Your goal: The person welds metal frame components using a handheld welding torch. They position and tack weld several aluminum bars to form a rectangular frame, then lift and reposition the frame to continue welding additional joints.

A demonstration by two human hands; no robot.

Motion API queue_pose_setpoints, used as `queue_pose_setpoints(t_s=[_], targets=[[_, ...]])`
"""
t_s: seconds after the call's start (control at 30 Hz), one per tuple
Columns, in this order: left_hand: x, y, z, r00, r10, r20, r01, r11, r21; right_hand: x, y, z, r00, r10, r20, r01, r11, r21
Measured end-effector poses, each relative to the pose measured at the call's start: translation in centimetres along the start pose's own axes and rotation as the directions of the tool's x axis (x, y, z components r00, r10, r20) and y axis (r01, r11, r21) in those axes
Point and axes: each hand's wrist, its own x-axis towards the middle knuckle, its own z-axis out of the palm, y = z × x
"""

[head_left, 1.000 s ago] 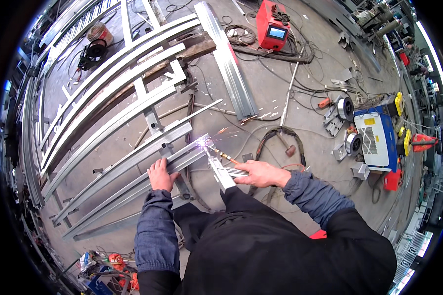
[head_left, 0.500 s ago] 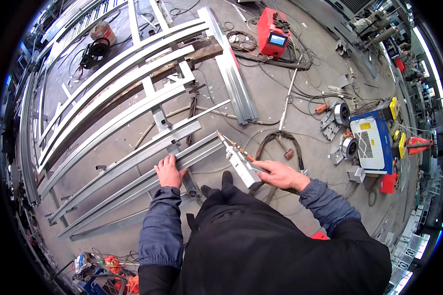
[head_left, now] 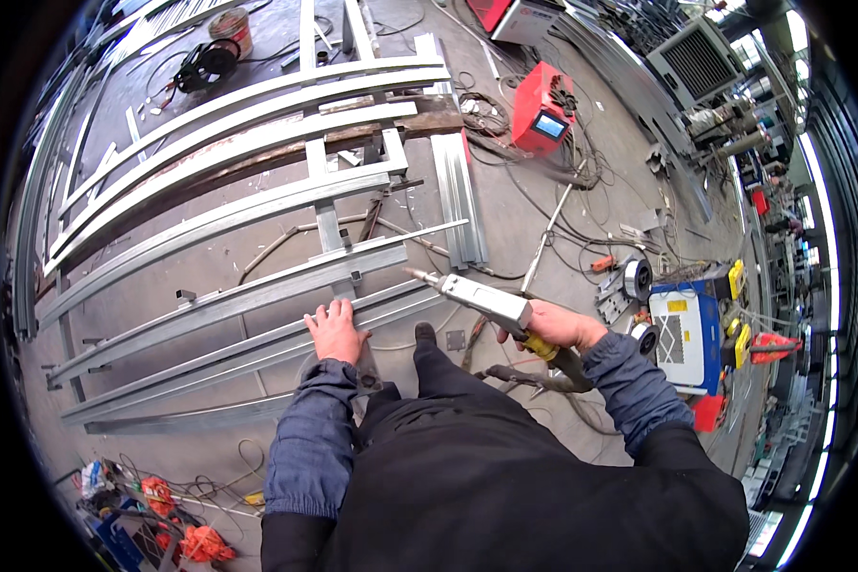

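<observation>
My right hand [head_left: 561, 326] is wrapped round the grip of a silver, box-bodied welding gun [head_left: 489, 299]. Its copper-coloured nozzle points left, near the right-hand part of a long galvanized steel channel [head_left: 200, 376]; whether the tip touches metal I cannot tell. A thick dark hose [head_left: 534, 377] lies below the gun. On that channel rests my left hand [head_left: 335, 334], fingers spread, beside a short crosspiece [head_left: 344, 278] of the frame. Nothing shows in this hand.
More curved steel rails [head_left: 257, 212] of the frame stretch ahead and left. Cables lie around a red machine [head_left: 541, 110] with a small screen. To the right are a blue-and-white machine [head_left: 684, 336] and wire spools [head_left: 638, 278]. Orange material [head_left: 203, 543] lies at lower left.
The gun has swung from pointing steeply forward to pointing more to the left, and my right hand has turned with it. My left hand stays on the channel. The whole view has shifted and rotated.
</observation>
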Motion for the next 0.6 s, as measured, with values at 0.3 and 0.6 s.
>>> queue_pose_setpoints(t_s=[0.3,0.6], targets=[[0.4,-0.1,0.4,0.999,-0.029,-0.028,0.028,0.999,-0.037,9.7,-0.8,-12.5,0.857,0.390,0.336,-0.404,0.914,-0.030],[1.1,0.9,-0.6,0.998,-0.064,0.015,0.065,0.996,-0.058,20.1,-2.4,-21.6,0.644,0.546,0.536,-0.446,0.837,-0.317]])
